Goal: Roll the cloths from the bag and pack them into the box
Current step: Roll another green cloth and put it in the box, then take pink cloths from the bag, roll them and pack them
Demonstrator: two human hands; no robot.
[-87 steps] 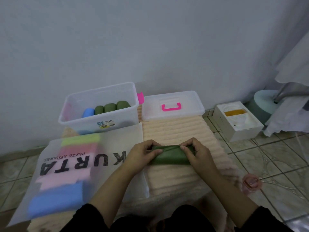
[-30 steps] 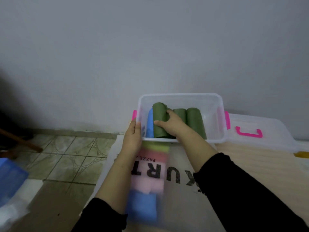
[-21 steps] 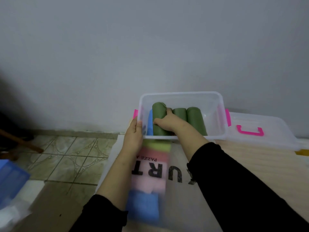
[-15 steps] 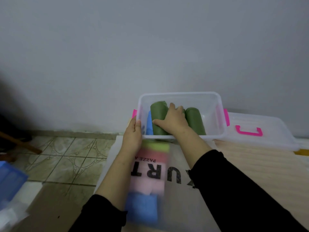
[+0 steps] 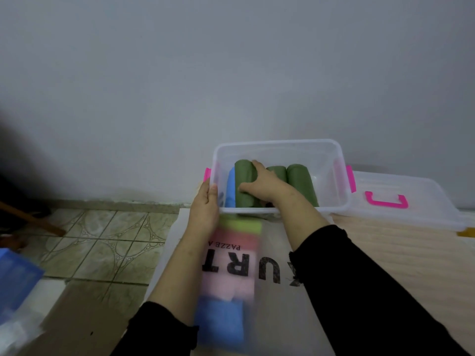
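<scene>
A clear plastic box (image 5: 331, 152) with pink latches stands against the wall. Inside lie a blue roll (image 5: 230, 187) at the left and green rolls (image 5: 300, 179) to its right. My right hand (image 5: 259, 183) reaches into the box and grips the leftmost green roll (image 5: 243, 173), thumb on its near side, fingers over the top. My left hand (image 5: 205, 204) holds the box's front left corner, thumb on the rim. In front lies the frosted bag (image 5: 272, 276) printed with black letters, showing folded green, pink and blue cloths (image 5: 221, 322) inside.
The box's clear lid (image 5: 411, 199) with a pink handle lies to the right of the box. A peach ribbed mat (image 5: 401, 255) covers the surface at right. Tiled floor (image 5: 102, 242) and a blue object (image 5: 15, 273) are at left.
I carried the green roll from the mat to the box. Over the last second my right hand has kept settling it beside the blue roll; my left hand stays on the box corner.
</scene>
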